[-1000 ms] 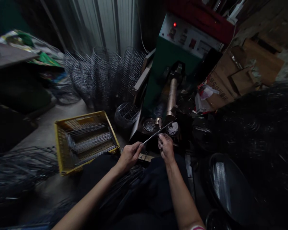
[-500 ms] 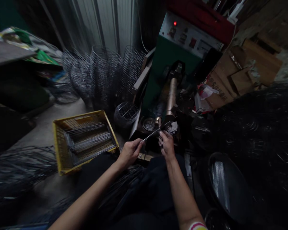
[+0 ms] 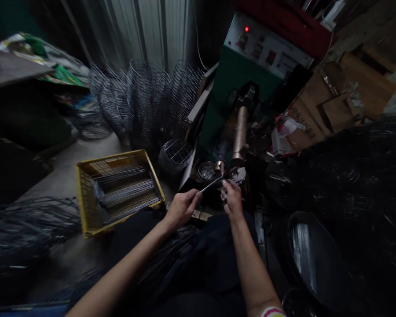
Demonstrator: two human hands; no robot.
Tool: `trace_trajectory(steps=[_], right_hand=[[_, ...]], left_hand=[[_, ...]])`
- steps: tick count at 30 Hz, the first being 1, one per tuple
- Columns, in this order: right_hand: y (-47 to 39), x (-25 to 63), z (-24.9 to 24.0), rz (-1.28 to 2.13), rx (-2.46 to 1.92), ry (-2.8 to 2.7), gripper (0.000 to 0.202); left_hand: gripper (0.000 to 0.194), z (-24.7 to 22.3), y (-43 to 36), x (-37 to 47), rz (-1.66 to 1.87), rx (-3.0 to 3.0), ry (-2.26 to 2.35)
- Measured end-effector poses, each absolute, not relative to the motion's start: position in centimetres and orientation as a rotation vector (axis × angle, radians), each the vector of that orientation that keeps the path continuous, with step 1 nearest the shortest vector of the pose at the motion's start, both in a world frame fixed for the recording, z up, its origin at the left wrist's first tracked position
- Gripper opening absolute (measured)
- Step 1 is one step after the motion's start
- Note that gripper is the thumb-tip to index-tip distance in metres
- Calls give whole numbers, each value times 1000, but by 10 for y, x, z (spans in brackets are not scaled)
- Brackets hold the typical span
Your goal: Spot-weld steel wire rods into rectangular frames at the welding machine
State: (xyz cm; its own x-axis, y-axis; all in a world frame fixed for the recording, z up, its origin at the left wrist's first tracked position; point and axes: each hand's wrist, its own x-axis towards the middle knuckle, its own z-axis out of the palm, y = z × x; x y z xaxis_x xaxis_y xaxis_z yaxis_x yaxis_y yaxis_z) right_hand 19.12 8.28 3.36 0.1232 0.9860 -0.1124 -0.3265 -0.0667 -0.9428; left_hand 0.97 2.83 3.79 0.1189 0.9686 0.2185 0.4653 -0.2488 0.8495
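My left hand (image 3: 185,206) is closed on one end of a thin metal rod (image 3: 211,184). The rod slants up to the right, and its far end is at the copper-coloured electrode tip (image 3: 220,167) of a green machine (image 3: 214,105). Close to that tip, my right hand (image 3: 231,197) has thumb and fingers pinched together; what they hold is too small to make out. A round dish of small metal pieces (image 3: 207,170) sits just left of the tip. Above the hands runs a thick copper-coloured arm (image 3: 240,132) of the machine.
A yellow crate (image 3: 120,158) with bent wire frames stands at left. Stacks of wire rings (image 3: 141,97) line the back wall. Cardboard boxes (image 3: 317,110) lie at right, above a dark tub (image 3: 312,251). More wire pieces (image 3: 29,233) are heaped at lower left.
The whole view has shifted slightly, so the scene sits a little further right. Both hands keep nearly the same pose at the electrode tip.
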Motion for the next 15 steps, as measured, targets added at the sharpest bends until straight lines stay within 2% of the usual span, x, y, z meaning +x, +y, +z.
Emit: trace_trajectory(steps=[7, 15], right_hand=[[85, 192, 34, 1310, -1073, -876, 27], [85, 200, 30, 1207, -1136, -991, 32]], left_hand=[[35, 40, 33, 4, 1059, 1797, 1337], [37, 36, 38, 0, 1029, 1741, 1278]])
